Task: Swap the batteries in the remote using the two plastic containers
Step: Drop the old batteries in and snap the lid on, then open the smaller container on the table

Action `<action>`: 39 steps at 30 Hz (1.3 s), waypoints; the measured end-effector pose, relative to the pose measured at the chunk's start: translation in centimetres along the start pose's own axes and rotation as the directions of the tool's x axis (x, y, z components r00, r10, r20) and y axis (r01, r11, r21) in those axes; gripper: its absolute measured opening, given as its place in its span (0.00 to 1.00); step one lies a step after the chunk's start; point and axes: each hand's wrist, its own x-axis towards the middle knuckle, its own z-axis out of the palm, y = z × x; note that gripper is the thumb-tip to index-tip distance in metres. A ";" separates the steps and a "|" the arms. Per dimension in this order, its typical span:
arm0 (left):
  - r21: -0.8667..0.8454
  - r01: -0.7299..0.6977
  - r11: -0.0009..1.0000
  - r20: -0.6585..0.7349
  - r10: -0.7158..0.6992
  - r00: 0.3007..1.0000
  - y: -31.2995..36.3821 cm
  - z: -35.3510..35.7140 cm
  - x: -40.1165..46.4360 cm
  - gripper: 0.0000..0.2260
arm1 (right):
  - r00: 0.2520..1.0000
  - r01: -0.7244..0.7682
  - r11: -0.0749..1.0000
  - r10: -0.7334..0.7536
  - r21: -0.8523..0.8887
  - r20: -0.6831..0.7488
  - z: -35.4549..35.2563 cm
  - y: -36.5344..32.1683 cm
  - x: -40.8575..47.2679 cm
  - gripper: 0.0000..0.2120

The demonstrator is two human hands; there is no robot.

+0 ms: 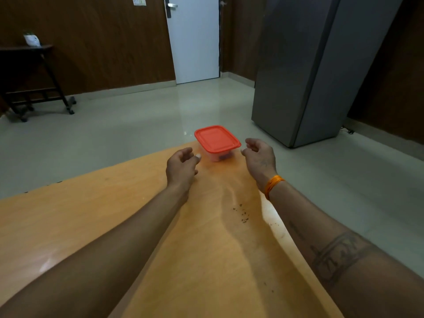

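Both hands hover above the far end of the table [114,226], flanking the plastic container [216,148]: the left hand [182,166] just beside its near-left corner, the right hand [260,157] just beside its right side. Each has loosely curled fingers and grasps nothing; neither touches the box. Only one container shows, with no remote or second box in view.

The container sits very near the table's far edge, its orange lid [216,137] pressed on, something dark dimly visible through the clear wall. Its long axis runs diagonally, from far-left toward near-right, with one corner pointing back at the person.

My main worry is that edge: a one-sided push or a lid pried upward without steadying the base could slide the box off onto the floor.
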 end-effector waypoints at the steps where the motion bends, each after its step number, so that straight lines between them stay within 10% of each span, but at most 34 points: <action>1: -0.028 -0.006 1.000 0.004 0.007 1.000 0.4 -0.8 -1.2 0.18 | 1.000 0.018 1.000 -0.018 0.019 -0.006 0.0 -0.2 -1.2 0.19; 21: -0.086 -0.108 0.991 -0.131 0.096 0.987 5.7 -28.2 -28.9 0.08 | 0.910 -0.179 0.899 -0.003 0.400 0.414 7.7 -10.1 -36.4 0.06; 39: -0.091 -0.005 0.996 -0.511 -0.042 0.859 2.0 -55.3 -41.5 0.09 | 0.693 0.030 0.964 -0.210 0.264 0.690 23.9 -12.3 -58.4 0.11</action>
